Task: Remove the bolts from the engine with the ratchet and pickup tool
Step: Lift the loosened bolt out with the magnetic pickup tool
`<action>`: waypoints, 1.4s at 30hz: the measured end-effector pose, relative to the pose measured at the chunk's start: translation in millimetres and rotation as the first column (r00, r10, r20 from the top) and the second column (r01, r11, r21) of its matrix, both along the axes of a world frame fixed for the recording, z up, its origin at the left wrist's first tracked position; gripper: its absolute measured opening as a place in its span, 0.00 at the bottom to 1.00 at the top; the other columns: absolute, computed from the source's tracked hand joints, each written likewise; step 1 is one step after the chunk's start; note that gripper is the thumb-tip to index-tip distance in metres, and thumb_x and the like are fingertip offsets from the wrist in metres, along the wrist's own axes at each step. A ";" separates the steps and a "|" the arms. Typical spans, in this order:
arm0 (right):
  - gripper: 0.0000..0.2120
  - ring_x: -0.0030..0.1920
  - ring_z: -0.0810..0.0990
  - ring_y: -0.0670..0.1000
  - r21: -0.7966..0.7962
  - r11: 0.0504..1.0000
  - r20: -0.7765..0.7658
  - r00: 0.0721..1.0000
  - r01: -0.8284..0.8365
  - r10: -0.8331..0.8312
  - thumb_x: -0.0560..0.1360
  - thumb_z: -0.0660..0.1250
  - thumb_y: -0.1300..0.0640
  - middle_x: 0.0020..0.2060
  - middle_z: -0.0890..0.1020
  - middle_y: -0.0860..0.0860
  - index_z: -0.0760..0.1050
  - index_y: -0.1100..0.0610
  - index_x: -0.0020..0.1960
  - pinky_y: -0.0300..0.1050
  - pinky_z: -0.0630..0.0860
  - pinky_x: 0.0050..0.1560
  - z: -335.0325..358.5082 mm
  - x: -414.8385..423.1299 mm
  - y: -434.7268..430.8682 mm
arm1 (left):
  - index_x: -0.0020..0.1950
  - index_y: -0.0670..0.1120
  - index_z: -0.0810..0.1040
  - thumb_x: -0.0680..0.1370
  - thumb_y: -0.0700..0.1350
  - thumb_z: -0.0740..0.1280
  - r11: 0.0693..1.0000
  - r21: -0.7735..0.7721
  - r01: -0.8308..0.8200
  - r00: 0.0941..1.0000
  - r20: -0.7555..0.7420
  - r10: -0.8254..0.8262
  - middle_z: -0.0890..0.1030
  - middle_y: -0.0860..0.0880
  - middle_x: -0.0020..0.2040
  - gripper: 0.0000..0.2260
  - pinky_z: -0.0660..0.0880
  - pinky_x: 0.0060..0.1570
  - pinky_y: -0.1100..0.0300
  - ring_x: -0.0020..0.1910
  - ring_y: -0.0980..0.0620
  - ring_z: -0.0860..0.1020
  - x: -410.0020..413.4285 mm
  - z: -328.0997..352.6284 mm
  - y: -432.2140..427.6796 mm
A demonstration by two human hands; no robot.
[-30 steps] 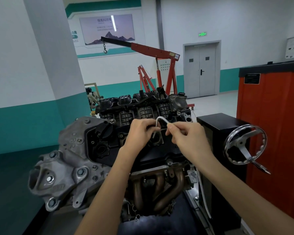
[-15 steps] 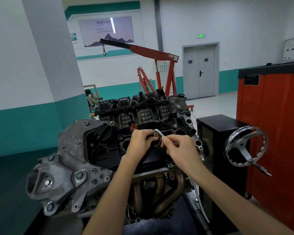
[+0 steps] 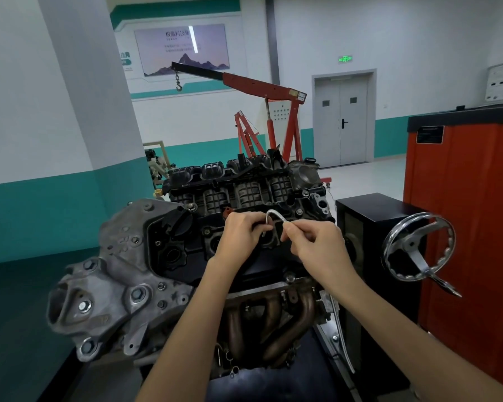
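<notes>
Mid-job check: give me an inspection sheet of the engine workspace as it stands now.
Surface: engine mounted over a black tray.
Job's things: pickup tool, bent over, above the engine's top cover; ratchet not seen.
Clutter: curved silver bar beside the exhaust pipes.
Hands: left hand and right hand both pinch the pickup tool.
Cables: nothing seen.
Surroundings: handwheel at right, orange cabinet, red hoist, grey double door.

Hook-shaped silver flexible pickup tool (image 3: 276, 213), tip downward, above the dark engine (image 3: 238, 195) top
</notes>
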State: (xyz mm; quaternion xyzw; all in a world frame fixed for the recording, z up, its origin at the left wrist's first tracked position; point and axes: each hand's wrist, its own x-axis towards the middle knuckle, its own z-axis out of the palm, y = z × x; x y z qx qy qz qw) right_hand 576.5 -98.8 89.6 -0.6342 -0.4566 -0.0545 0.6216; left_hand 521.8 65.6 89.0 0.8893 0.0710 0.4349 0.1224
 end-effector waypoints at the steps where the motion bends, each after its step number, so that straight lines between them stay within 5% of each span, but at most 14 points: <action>1: 0.14 0.21 0.69 0.43 0.005 1.000 0.003 1.000 0.000 0.000 0.78 0.64 0.58 0.18 0.70 0.44 0.79 0.60 0.34 0.30 0.63 0.29 1.4 -1.2 -1.0 | 0.47 0.41 0.85 0.75 0.39 0.72 1.000 0.005 -0.001 1.000 0.003 0.001 0.84 0.48 0.38 0.03 0.76 0.43 0.59 0.37 0.53 0.81 -0.5 1.2 -0.7; 8: 0.15 0.20 0.66 0.42 0.015 1.000 -0.034 0.999 -0.022 0.022 0.78 0.64 0.58 0.17 0.69 0.44 0.78 0.57 0.34 0.29 0.63 0.26 10.4 -8.0 -12.8 | 0.47 0.42 0.85 0.74 0.40 0.73 1.000 0.004 0.012 0.999 0.031 -0.012 0.85 0.48 0.40 0.04 0.78 0.47 0.56 0.40 0.53 0.82 -5.9 8.7 -5.5; 17: 0.14 0.20 0.63 0.43 0.085 0.990 -0.044 0.993 -0.109 0.113 0.78 0.63 0.57 0.18 0.68 0.44 0.78 0.55 0.35 0.32 0.60 0.23 31.4 -14.5 -35.6 | 0.48 0.40 0.85 0.73 0.38 0.73 0.993 0.101 0.065 0.992 0.099 -0.075 0.86 0.47 0.43 0.05 0.74 0.48 0.70 0.43 0.54 0.83 -14.5 39.2 -22.4; 22: 0.14 0.20 0.62 0.42 0.124 0.981 -0.025 0.988 -0.146 0.150 0.78 0.63 0.58 0.18 0.67 0.45 0.78 0.56 0.35 0.30 0.59 0.23 38.8 -19.0 -46.5 | 0.47 0.40 0.86 0.72 0.38 0.74 0.989 0.132 0.062 0.988 0.135 -0.080 0.85 0.47 0.40 0.05 0.66 0.43 0.79 0.36 0.61 0.75 -20.5 50.6 -31.5; 30: 0.13 0.20 0.63 0.42 0.127 0.979 -0.028 0.986 -0.160 0.165 0.78 0.63 0.58 0.18 0.68 0.45 0.79 0.56 0.36 0.29 0.60 0.23 32.9 -18.2 -50.2 | 0.47 0.41 0.85 0.72 0.38 0.74 0.988 0.135 0.077 0.990 0.105 -0.091 0.85 0.48 0.40 0.05 0.69 0.44 0.77 0.38 0.59 0.78 -20.6 46.1 -33.9; 36: 0.14 0.21 0.66 0.42 -0.020 0.998 -0.076 0.995 -0.061 0.059 0.78 0.63 0.57 0.18 0.69 0.45 0.79 0.57 0.35 0.33 0.63 0.27 11.9 -4.0 -20.3 | 0.47 0.42 0.85 0.73 0.40 0.73 1.000 -0.004 0.008 0.999 -0.039 -0.008 0.85 0.48 0.41 0.05 0.77 0.48 0.57 0.42 0.52 0.82 -5.6 13.8 -13.1; 42: 0.16 0.22 0.70 0.41 -0.063 0.997 -0.076 0.997 -0.032 0.028 0.78 0.63 0.57 0.18 0.72 0.43 0.78 0.55 0.33 0.33 0.64 0.30 13.8 2.7 3.5 | 0.45 0.44 0.86 0.73 0.42 0.74 0.992 -0.125 -0.028 0.997 -0.069 0.019 0.85 0.49 0.38 0.04 0.73 0.45 0.66 0.37 0.56 0.80 3.5 9.4 -0.6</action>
